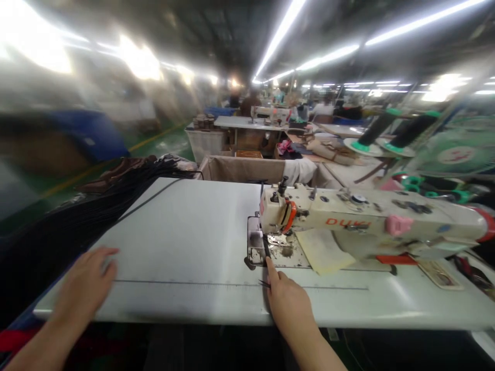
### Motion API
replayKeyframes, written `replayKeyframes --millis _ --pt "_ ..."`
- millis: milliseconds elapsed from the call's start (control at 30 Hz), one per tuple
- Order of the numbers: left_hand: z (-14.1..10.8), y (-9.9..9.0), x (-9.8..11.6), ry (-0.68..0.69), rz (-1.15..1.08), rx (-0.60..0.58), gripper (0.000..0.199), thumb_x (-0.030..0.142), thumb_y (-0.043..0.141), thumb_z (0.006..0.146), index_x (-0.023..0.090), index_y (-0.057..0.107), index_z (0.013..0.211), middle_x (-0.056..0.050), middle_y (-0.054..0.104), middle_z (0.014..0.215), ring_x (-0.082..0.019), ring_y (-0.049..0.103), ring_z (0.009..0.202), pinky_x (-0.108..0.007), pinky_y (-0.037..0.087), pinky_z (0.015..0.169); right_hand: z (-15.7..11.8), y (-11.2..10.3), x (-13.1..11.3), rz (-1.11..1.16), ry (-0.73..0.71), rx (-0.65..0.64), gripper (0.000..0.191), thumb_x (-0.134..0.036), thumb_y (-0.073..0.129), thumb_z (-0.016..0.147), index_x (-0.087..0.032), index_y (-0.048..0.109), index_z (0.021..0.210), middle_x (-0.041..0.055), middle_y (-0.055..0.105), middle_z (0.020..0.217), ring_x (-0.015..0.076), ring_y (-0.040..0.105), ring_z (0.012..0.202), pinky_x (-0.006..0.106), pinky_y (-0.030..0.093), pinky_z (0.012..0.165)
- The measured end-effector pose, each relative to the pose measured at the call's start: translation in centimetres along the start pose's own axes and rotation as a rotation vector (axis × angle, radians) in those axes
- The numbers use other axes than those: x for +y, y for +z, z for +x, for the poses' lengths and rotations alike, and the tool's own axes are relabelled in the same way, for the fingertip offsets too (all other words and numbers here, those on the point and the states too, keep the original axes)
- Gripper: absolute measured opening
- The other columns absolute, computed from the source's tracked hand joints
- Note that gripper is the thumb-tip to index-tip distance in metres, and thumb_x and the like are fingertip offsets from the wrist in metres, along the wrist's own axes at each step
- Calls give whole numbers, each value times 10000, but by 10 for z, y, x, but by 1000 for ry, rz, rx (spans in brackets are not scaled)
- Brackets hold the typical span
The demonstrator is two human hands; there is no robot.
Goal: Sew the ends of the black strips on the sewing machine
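My right hand (288,299) is at the front of the sewing machine (328,219), left of centre on its bed. Its index finger stretches forward onto the end of a narrow dark strip (266,247), which runs up beside the needle area. The other fingers are curled, and a small dark tool with two thin points (264,284) sticks out of them to the left; its kind is hard to make out. Over the left edge of the white table (185,232), my left hand (87,278) is slightly blurred, with fingers apart and nothing in them.
A yellowish paper sheet (323,250) lies under the machine arm. Long dark strips (77,221) hang off the table's left side. Behind stands a cloth-lined bin (243,167). Black thread cones (412,131) rise at the right. A ruler line (232,285) marks the front.
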State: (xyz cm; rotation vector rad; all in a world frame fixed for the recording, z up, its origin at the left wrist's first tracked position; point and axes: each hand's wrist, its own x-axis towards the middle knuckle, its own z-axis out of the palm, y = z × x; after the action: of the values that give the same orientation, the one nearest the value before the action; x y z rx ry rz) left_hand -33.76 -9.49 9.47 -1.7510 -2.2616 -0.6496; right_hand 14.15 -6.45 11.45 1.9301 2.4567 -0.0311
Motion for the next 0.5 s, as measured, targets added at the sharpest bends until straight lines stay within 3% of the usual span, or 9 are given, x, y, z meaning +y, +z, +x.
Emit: replayKeyframes --millis 133,200,267,367,500 --pt "-3 47 131 262 -430 -178 404 433 436 970 223 665 1228 -104 666 1339 -281 607 1274 -457 464 1152 -2 3 1 1 -7 17 642 -88 501 915 -181 441 1547 105 742 948 227 728 802 294 539 662" --pt "-10 60 197 474 -525 -318 411 371 451 996 254 624 1350 -74 602 1465 -243 525 1395 -431 401 1215 -3 4 1 4 -14 21 644 -89 502 915 -169 431 1551 110 738 965 232 729 819 298 543 676" --pt "-17 70 250 618 -518 -387 495 338 521 982 232 530 1465 -74 548 1531 -255 449 1466 -464 370 1238 -3 3 1 12 -19 7 647 -86 505 917 -156 421 1555 120 735 1003 237 732 841 302 547 688" --pt "-23 80 298 685 -448 -365 544 318 560 983 193 480 1507 -104 507 1565 -301 374 1516 -560 312 1250 -4 1 3 55 -12 -30 623 -93 511 932 -151 427 1546 132 738 1048 248 737 890 312 555 717" --pt "-29 85 315 736 -454 -284 420 257 444 1046 203 551 1448 -93 565 1515 -256 414 1497 -537 258 1274 -11 -4 12 266 -37 2 493 -230 495 1013 -140 482 1498 147 740 1130 273 731 971 350 558 802"
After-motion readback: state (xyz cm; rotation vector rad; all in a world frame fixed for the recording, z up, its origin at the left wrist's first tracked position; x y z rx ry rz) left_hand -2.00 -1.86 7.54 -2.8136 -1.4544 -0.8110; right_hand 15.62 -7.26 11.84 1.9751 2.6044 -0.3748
